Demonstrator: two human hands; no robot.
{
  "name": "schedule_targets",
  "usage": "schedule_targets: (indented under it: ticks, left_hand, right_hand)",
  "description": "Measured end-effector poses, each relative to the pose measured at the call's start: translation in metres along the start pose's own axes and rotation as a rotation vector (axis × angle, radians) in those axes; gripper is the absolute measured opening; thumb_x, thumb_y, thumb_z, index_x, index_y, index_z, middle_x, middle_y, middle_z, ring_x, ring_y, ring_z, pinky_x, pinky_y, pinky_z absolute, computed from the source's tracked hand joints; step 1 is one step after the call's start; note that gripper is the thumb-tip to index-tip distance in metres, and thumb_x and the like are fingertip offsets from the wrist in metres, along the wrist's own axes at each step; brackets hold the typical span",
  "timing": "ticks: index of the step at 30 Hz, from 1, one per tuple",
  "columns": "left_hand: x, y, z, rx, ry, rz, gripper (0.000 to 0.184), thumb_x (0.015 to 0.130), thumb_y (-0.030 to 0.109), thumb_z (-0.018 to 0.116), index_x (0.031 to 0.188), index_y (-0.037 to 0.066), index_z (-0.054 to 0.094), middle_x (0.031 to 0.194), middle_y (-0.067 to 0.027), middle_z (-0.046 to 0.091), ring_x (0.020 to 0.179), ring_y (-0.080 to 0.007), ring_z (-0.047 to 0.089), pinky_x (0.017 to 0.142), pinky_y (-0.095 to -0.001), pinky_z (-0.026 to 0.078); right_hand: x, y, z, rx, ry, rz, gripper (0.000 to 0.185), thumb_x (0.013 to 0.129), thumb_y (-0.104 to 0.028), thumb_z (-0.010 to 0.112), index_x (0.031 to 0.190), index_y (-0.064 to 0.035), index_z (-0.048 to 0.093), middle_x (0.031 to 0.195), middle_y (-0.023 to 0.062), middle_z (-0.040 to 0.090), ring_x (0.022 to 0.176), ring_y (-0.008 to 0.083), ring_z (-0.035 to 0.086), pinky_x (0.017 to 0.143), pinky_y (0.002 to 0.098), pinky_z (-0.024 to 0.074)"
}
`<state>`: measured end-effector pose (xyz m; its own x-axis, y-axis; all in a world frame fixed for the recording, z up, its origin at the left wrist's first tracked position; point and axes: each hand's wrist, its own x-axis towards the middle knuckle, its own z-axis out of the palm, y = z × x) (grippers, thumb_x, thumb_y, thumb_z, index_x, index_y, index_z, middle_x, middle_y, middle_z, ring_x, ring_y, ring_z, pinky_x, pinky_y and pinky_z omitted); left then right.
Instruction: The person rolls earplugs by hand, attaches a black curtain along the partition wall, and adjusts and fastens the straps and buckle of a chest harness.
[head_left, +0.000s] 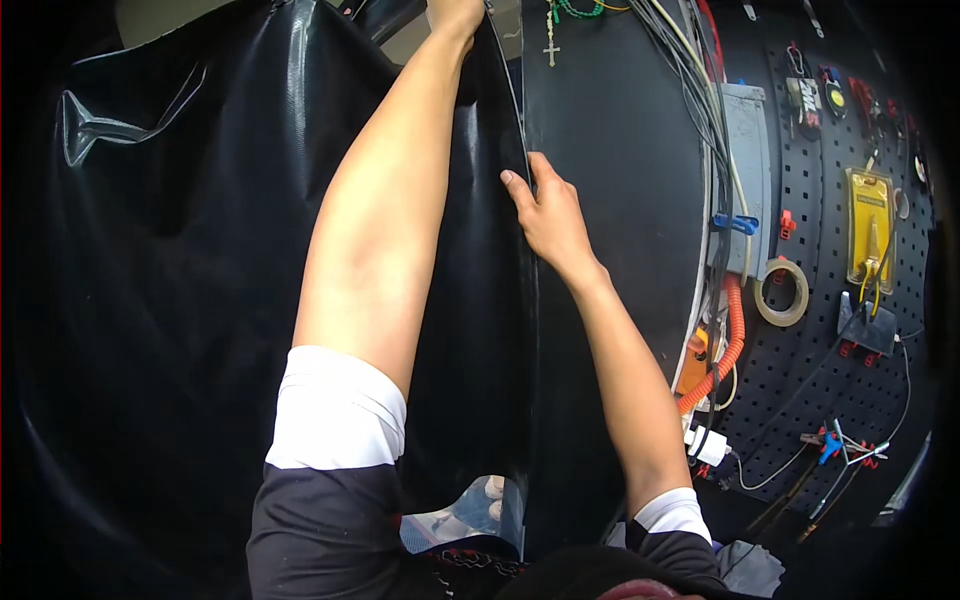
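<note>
A large glossy black vinyl sheet [180, 290] hangs in folds across the left and middle of the head view. At the top, my left hand [456, 18] reaches up beside the sheet's upper edge; its fingers are cut off by the frame, so their grip does not show. My right hand [555, 222] is at the sheet's vertical edge, lower down, thumb on the sheet's face and fingers along the edge, pinching it. Right of that edge stands a flat black panel [610, 130].
On the right, a black pegboard [800, 370] carries a tape roll [782, 292], a yellow package [872, 230] and hooks. Cables [690, 60], a grey box [745, 180] and orange corrugated tubing [733, 345] run beside the panel. A rosary [550, 40] hangs at the top.
</note>
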<state>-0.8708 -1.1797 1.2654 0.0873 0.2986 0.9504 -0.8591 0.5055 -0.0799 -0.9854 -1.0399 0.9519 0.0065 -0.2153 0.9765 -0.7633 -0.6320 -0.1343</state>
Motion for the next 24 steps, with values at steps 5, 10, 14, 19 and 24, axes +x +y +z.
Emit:
schedule_targets:
  ticks: [5,10,14,19,24]
  left_hand:
    - [-0.003,0.002,0.011,0.129,0.403,0.109,0.024,0.085,0.014,0.052,0.094,-0.002,0.067,0.081,-0.0195,0.067,0.075,-0.0332,0.067,0.066,-0.0465,0.053]
    - [0.004,0.007,0.010,0.191,0.341,0.060,0.024,0.085,0.016,0.053,0.091,-0.001,0.068,0.082,-0.0192,0.069,0.075,-0.0334,0.068,0.068,-0.0454,0.053]
    - [0.013,0.005,0.007,0.061,0.004,-0.017,0.026,0.087,0.021,0.053,0.091,0.002,0.070,0.092,-0.0237,0.070,0.083,-0.0285,0.071,0.073,-0.0440,0.055]
    - [-0.008,0.015,-0.038,-0.233,-0.058,-0.024,0.038,0.100,0.030,0.043,0.109,0.003,0.068,0.101,-0.0211,0.071,0.094,-0.0372,0.069,0.081,-0.0473,0.055]
    - [0.004,0.010,-0.017,-1.166,-0.069,-0.587,0.042,0.102,0.031,0.039,0.111,0.001,0.067,0.112,-0.0218,0.069,0.102,-0.0333,0.067,0.083,-0.0485,0.054]
  right_hand:
    - [-0.002,-0.001,0.002,-0.036,-0.009,0.003,0.031,0.100,-0.022,0.059,0.111,0.0065,0.054,0.078,0.0278,0.064,0.081,0.0474,0.065,0.072,0.0509,0.0494]
    - [-0.008,0.002,0.005,-0.005,-0.001,-0.076,0.027,0.101,-0.021,0.057,0.110,0.0043,0.053,0.072,0.0267,0.063,0.077,0.0470,0.066,0.068,0.0524,0.0484]
    - [-0.008,-0.010,-0.005,0.011,-0.035,-0.008,0.026,0.101,-0.021,0.056,0.108,0.0041,0.051,0.066,0.0259,0.062,0.070,0.0466,0.065,0.064,0.0520,0.0478]
    - [-0.005,-0.010,-0.001,-0.010,-0.049,-0.062,0.026,0.102,-0.020,0.055,0.107,0.0048,0.050,0.061,0.0263,0.059,0.065,0.0469,0.064,0.058,0.0515,0.0463]
    - [-0.006,-0.009,0.004,0.017,-0.070,-0.057,0.027,0.102,-0.021,0.055,0.109,0.0047,0.049,0.061,0.0265,0.059,0.065,0.0466,0.064,0.058,0.0518,0.0461]
